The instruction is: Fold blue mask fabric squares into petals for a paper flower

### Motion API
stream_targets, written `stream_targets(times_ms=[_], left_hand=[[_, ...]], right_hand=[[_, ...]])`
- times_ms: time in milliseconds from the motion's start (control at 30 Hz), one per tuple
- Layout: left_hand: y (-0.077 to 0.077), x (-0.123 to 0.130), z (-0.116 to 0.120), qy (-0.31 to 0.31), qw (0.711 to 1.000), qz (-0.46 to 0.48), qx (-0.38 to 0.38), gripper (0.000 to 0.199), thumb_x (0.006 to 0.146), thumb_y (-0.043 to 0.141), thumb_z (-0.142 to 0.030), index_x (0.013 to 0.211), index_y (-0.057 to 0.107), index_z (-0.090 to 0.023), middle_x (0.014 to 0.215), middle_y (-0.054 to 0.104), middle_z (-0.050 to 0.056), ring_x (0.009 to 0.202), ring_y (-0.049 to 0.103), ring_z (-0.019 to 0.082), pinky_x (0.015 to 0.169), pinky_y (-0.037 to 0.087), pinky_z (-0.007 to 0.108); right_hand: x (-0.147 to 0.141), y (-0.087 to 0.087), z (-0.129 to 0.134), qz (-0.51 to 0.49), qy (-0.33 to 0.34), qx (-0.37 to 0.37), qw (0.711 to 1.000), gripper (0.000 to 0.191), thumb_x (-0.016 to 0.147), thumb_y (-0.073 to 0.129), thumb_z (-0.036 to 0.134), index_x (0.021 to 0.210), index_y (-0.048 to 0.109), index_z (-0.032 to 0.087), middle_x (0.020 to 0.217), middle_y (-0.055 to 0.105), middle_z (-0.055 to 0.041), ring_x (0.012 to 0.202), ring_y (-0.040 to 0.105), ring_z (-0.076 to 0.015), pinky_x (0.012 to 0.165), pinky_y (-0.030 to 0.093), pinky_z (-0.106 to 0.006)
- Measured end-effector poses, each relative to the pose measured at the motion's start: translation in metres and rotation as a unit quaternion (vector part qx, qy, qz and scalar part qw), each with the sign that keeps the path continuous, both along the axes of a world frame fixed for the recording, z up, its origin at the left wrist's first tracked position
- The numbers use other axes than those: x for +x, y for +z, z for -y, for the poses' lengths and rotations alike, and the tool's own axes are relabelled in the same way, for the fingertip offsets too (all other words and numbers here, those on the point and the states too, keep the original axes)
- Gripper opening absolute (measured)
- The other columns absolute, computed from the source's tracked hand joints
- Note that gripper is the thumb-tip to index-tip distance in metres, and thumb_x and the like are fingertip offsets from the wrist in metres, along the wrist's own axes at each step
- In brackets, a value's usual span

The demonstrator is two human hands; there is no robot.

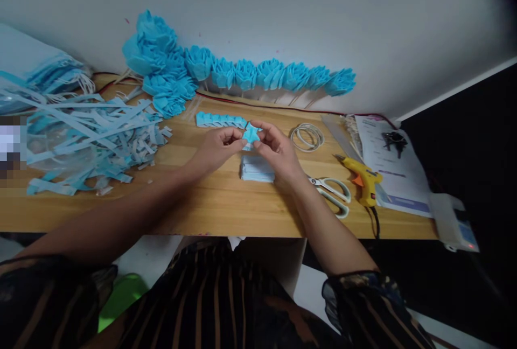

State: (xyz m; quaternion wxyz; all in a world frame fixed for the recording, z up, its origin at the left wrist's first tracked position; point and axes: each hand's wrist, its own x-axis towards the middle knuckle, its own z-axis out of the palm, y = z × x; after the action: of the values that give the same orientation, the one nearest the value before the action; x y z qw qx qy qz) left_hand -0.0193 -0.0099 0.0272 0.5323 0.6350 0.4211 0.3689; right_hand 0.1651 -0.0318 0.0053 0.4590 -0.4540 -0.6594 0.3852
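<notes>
A small folded blue piece (251, 134) is pinched between both my hands above the middle of the wooden table. My left hand (220, 147) grips its left side with thumb and fingers. On its right side, my right hand (278, 147) holds it the same way. Just behind them lies a row of folded blue pieces (218, 120), its right end close to the held piece. A stack of pale blue rectangular pieces (256, 169) rests on the table in front of my hands, partly covered by the right one.
Blue flowers (270, 74) on sticks line the wall. Cut strips (109, 133) are heaped at left. To the right are beige rings (307, 137), scissors (333, 193), a yellow glue gun (363, 179), printed paper (393, 168), keys (396, 141) and a white box (452, 222).
</notes>
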Motion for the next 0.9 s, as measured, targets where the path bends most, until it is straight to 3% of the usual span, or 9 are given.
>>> stream_targets(times_ms=[167,267,333,467,533,633,767,900], left_hand=[[-0.002,0.001,0.0,-0.016,1.0,0.004,-0.012,0.013,0.085,0.062,-0.027,0.075,0.057,-0.02,0.061,0.052,-0.005,0.055,0.042,0.009,0.055,0.033,0.023],[-0.006,-0.001,0.001,-0.037,0.999,-0.014,0.006,0.021,0.081,0.066,-0.029,0.067,0.054,-0.02,0.059,0.049,-0.005,0.055,0.04,0.009,0.054,0.031,0.023],[-0.01,-0.003,0.0,-0.02,0.999,-0.034,0.03,0.023,0.079,0.068,-0.031,0.064,0.054,-0.02,0.058,0.048,-0.005,0.056,0.039,0.009,0.054,0.03,0.023],[-0.015,-0.006,-0.002,0.004,0.998,-0.058,0.036,0.024,0.079,0.069,-0.034,0.064,0.056,-0.021,0.058,0.05,-0.004,0.056,0.041,0.011,0.054,0.031,0.025],[-0.015,-0.006,-0.001,0.006,0.998,-0.056,0.041,0.025,0.079,0.069,-0.034,0.063,0.055,-0.021,0.059,0.052,-0.003,0.056,0.041,0.011,0.054,0.031,0.025],[-0.013,-0.005,0.001,0.011,0.998,-0.052,0.042,0.027,0.081,0.069,-0.031,0.061,0.054,-0.021,0.058,0.052,-0.003,0.055,0.041,0.011,0.054,0.032,0.025],[-0.007,-0.002,0.005,0.006,0.998,-0.044,0.039,0.027,0.083,0.068,-0.025,0.06,0.053,-0.02,0.058,0.052,-0.004,0.054,0.041,0.01,0.054,0.031,0.025],[-0.006,0.0,0.007,0.003,0.999,-0.029,0.033,0.028,0.083,0.067,-0.022,0.059,0.053,-0.02,0.059,0.053,-0.003,0.054,0.041,0.01,0.054,0.031,0.025]], right_hand=[[-0.002,-0.004,-0.001,0.0,-0.028,0.008,1.0,0.045,0.089,0.065,0.034,0.133,0.061,0.023,0.087,0.064,0.0004,0.08,0.06,-0.0148,0.075,0.052,-0.029],[-0.006,-0.006,-0.001,0.0,-0.029,0.007,1.0,0.046,0.089,0.066,0.035,0.133,0.062,0.023,0.088,0.065,0.0005,0.08,0.061,-0.0143,0.076,0.053,-0.029],[-0.005,-0.002,-0.001,0.012,-0.022,0.01,1.0,0.043,0.091,0.064,0.036,0.133,0.062,0.023,0.088,0.066,0.0003,0.079,0.062,-0.0141,0.077,0.054,-0.029],[0.018,0.02,-0.005,0.027,-0.096,0.056,0.993,0.036,0.101,0.052,0.036,0.133,0.062,0.022,0.095,0.072,-0.0031,0.086,0.067,-0.0151,0.084,0.057,-0.032],[0.039,0.034,-0.003,0.063,-0.143,0.08,0.985,0.037,0.102,0.05,0.036,0.135,0.061,0.023,0.098,0.074,-0.0041,0.085,0.068,-0.0152,0.08,0.057,-0.032],[0.071,0.046,0.011,0.127,-0.163,0.083,0.975,0.032,0.1,0.055,0.036,0.127,0.067,0.023,0.094,0.074,-0.003,0.079,0.068,-0.0145,0.073,0.056,-0.031],[0.097,0.038,0.046,0.222,-0.19,0.048,0.955,0.025,0.092,0.06,0.022,0.111,0.076,0.02,0.09,0.077,-0.0034,0.077,0.069,-0.0164,0.074,0.055,-0.033],[0.101,0.017,0.078,0.37,-0.198,0.037,0.907,0.019,0.09,0.064,0.018,0.103,0.078,0.018,0.095,0.08,-0.0069,0.077,0.068,-0.0178,0.074,0.051,-0.032]])
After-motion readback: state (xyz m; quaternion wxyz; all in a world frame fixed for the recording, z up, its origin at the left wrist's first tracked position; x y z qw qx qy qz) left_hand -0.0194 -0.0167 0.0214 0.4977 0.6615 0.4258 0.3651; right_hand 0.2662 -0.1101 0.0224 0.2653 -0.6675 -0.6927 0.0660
